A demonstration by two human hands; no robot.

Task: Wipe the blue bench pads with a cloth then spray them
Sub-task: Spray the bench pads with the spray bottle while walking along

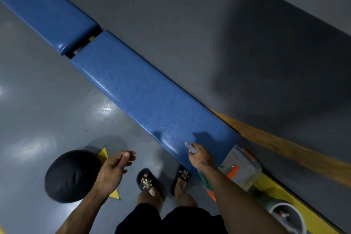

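Note:
Two blue bench pads run diagonally along a grey wall: the near pad (150, 99) and the far pad (43, 13), with a narrow gap between them. My right hand (200, 156) is over the near pad's lower right end and grips what looks like a spray bottle; its grey nozzle (190, 147) sticks out past the fingers. A teal part (203, 177) shows under my forearm, mostly hidden. My left hand (115, 167) hovers over the floor, fingers relaxed and empty. I see no cloth plainly.
A black round object (72, 176) lies on the grey floor over a yellow star mark (103, 155). A clear plastic container (242, 170) with orange parts stands past the pad's end. A white bucket (284, 216) is at the lower right. My sandalled feet (148, 181) stand beside the bench.

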